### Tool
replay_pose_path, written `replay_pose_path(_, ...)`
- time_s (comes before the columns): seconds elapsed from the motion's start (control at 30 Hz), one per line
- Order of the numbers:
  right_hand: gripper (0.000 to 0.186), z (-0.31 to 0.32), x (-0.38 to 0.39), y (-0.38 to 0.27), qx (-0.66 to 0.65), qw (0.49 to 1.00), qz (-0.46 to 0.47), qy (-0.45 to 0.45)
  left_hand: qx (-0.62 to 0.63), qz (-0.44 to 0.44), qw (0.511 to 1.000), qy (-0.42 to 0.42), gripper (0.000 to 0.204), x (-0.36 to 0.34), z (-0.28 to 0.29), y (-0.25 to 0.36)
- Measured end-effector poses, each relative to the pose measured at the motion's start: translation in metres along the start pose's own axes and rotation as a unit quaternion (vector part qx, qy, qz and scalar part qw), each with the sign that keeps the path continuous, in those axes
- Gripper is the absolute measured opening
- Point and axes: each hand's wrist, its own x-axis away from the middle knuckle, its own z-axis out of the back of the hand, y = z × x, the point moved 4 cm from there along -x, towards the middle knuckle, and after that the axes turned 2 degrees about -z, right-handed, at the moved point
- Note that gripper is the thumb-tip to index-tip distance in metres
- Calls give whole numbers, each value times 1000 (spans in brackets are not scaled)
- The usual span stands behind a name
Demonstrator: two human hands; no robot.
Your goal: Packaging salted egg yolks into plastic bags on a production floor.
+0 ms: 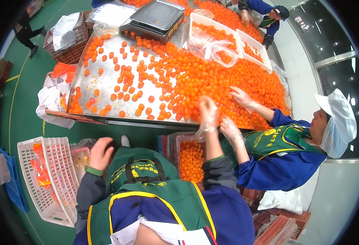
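Small glossy orange balls (195,81), resembling salted egg yolks, are heaped on a metal table (106,77). My right hand (209,114), in a clear plastic glove, is at the near edge of the heap. Its fingers are blurred and partly hidden, so what they hold does not show. Away from the table, my bare left hand (101,153) hangs beside my apron with its fingers apart and nothing in it. Below my right forearm stands a plastic-lined crate (177,157) full of orange balls (191,161).
At my right, a co-worker (285,151) in a white cap has both gloved hands at the heap. Across the table is another person (265,16). A scale (155,18) and white tubs (212,34) stand toward the back. A white basket (48,175) sits on the left floor.
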Motion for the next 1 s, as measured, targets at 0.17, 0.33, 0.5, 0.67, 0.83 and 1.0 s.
replay_pose_path(0.17, 48, 60, -115, 30, 247, 959, 1, 136, -155, 26, 978, 137, 49, -57, 42, -80)
replay_pose_path(0.33, 52, 22, -141, 49, 131, 933, -287, 172, -237, -8, 957, 169, 57, -109, 67, -134)
replay_pose_path(0.5, 68, 32, -161, 72, 399, 887, -183, 143, -232, -47, 962, 134, 55, -152, 54, -163)
replay_pose_path(0.67, 80, 18, -159, 81, 275, 905, -299, 125, -252, -2, 963, 98, 52, -155, 51, -170)
replay_pose_path(0.83, 89, -18, -153, 72, 221, 923, -300, 97, -247, 22, 967, 62, 50, -161, 49, -175)
replay_pose_path(1.0, 73, -79, -144, 50, 152, 952, -244, 110, -245, 28, 966, 81, 49, -158, 50, -178)
